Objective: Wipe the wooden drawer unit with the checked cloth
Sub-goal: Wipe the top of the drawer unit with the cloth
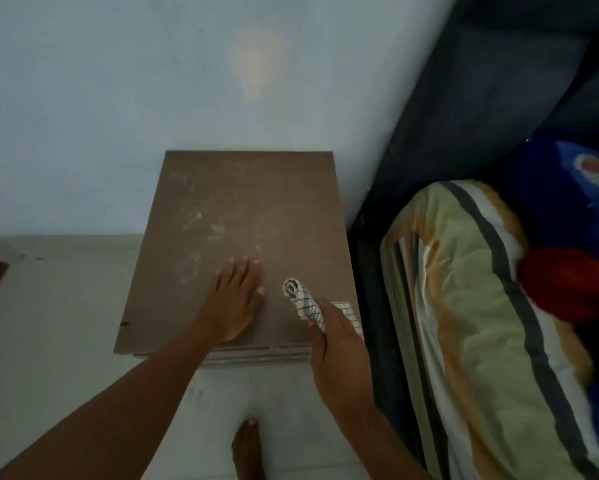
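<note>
The wooden drawer unit [242, 209] stands against the pale wall, its brown top marked with whitish dust smears. My left hand [237, 299] lies flat on the top near the front edge, fingers spread and holding nothing. My right hand [339, 355] is over the front right corner, closed around the checked cloth [301, 297]. The cloth is white with dark lines, rolled up, and one end sticks out past my fingers above the top.
A bed with a dark frame [388, 271] runs close along the unit's right side, carrying a striped green pillow [471, 306] and a blue and red soft item [575, 258]. Pale floor tiles [48, 323] lie to the left. My bare foot [248, 448] stands before the unit.
</note>
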